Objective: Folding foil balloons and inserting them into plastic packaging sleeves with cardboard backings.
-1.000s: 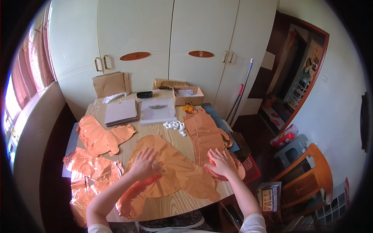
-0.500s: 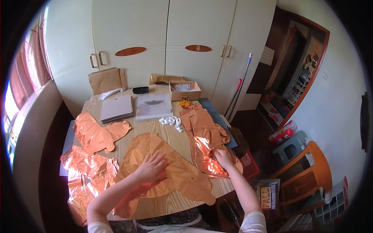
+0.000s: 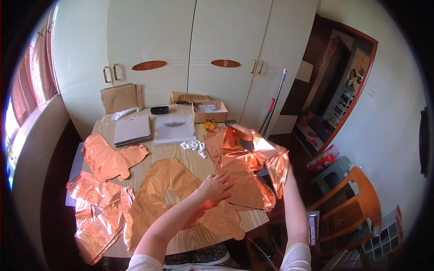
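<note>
The left hand (image 3: 216, 186) lies flat with its fingers spread on a large rose-gold foil balloon (image 3: 169, 194), which is laid out on the near middle of the wooden table (image 3: 187, 159). The right hand (image 3: 284, 169) is lifted at the table's right edge, behind a crumpled foil sheet (image 3: 266, 158) it has raised; the foil hides the fingers, so I cannot tell their grip, though they seem closed on it. That lifted sheet folds over and runs on into another foil balloon (image 3: 242, 180) lying just right of the left hand.

More foil shapes crowd the left side: one balloon (image 3: 110, 159) farther back and a wrinkled pile (image 3: 97, 207) at the near left corner. Toward the far edge sit a grey folder stack (image 3: 132, 131), a clear packet (image 3: 174, 128), an open cardboard box (image 3: 209, 110) and a small heap of white ribbon pieces (image 3: 194, 146). A flattened carton (image 3: 121, 97) leans against the pale wardrobe doors (image 3: 181, 49). An orange wooden chair (image 3: 357, 212) stands to the right, well apart from the table.
</note>
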A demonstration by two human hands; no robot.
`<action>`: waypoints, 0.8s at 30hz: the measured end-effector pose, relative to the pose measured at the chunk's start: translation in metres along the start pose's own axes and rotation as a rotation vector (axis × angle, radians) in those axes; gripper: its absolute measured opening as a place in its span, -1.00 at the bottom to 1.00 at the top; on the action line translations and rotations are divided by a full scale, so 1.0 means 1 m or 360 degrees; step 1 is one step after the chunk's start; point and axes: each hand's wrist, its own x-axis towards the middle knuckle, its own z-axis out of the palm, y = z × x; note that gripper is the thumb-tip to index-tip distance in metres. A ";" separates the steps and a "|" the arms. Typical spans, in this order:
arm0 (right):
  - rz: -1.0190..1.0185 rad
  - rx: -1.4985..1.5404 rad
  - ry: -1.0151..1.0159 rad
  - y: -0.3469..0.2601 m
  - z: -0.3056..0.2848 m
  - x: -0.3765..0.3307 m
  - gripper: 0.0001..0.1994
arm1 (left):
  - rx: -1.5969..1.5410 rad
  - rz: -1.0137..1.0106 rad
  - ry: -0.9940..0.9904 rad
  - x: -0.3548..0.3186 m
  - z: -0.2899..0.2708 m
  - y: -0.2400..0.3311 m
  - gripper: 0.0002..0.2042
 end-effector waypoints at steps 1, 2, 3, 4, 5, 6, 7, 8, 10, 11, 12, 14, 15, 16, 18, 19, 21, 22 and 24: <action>-0.0037 0.0105 -0.0048 -0.015 -0.005 0.007 -0.59 | -0.0004 0.0010 0.0006 0.000 0.000 0.001 -0.41; -0.0088 0.0207 -0.0107 -0.036 -0.011 0.011 -0.59 | -0.0014 0.0038 0.0029 0.005 -0.001 0.003 -0.41; -0.0114 0.0335 -0.0228 -0.052 -0.016 0.019 -0.59 | -0.0014 0.0045 0.0038 0.006 -0.001 0.004 -0.41; -0.0141 0.0444 -0.0383 -0.069 -0.020 0.025 -0.59 | -0.0007 0.0048 0.0032 0.007 0.000 0.004 -0.41; -0.0148 0.0544 -0.0538 -0.080 -0.023 0.032 -0.59 | 0.0005 0.0038 0.0015 0.008 0.004 0.002 -0.42; -0.0252 0.0522 -0.0584 -0.094 -0.021 0.033 -0.60 | 0.0014 0.0039 0.0009 0.011 0.007 0.001 -0.42; -0.0398 0.0428 -0.0574 -0.106 -0.017 0.034 -0.60 | 0.0001 0.0061 0.0051 0.014 0.010 0.002 -0.42; -0.0802 -0.0197 -0.0139 -0.096 0.016 0.020 -0.60 | -0.0005 0.0055 0.0073 0.011 0.016 -0.001 -0.42; -0.1083 -0.1516 0.0311 -0.080 0.079 -0.016 -0.66 | -0.0190 -0.0143 0.0053 0.003 0.023 -0.014 -0.40; -0.1068 -0.2498 0.0299 -0.081 0.068 -0.021 -0.76 | -0.0393 -0.0273 0.0038 0.013 0.024 -0.016 -0.39; -0.1330 -0.2430 -0.0188 -0.065 0.107 -0.049 -0.80 | -0.0588 -0.0450 -0.0008 0.011 0.027 -0.023 -0.37; -0.1301 -0.2558 -0.0602 -0.039 0.168 -0.100 -0.91 | -0.1771 -0.0711 0.0139 -0.007 0.010 -0.040 -0.33; -0.1437 -0.2576 -0.0868 -0.027 0.180 -0.114 -0.91 | -0.2375 -0.0801 0.0209 -0.014 -0.002 -0.044 -0.31; -0.1508 -0.2544 -0.1026 -0.010 0.179 -0.121 -0.91 | -0.2635 -0.0851 0.0230 -0.023 -0.026 -0.038 -0.28; -0.1517 -0.2690 -0.1329 0.023 0.201 -0.153 -0.88 | -0.2969 -0.0971 0.0244 -0.056 -0.057 -0.045 -0.25; -0.1552 -0.2687 -0.1474 0.042 0.205 -0.165 -0.86 | -0.2822 -0.0996 0.0256 -0.070 -0.065 -0.048 -0.24; -0.1831 -0.2624 -0.1501 0.081 0.205 -0.184 -0.81 | -0.2546 -0.1029 0.0259 -0.089 -0.078 -0.048 -0.22; -0.1733 -0.2638 -0.1597 0.096 0.206 -0.192 -0.80 | -0.2566 -0.1110 0.0368 -0.098 -0.086 -0.046 -0.18; -0.1582 -0.2650 -0.1744 0.123 0.211 -0.208 -0.77 | -0.2252 -0.1167 0.0520 -0.114 -0.057 -0.070 -0.19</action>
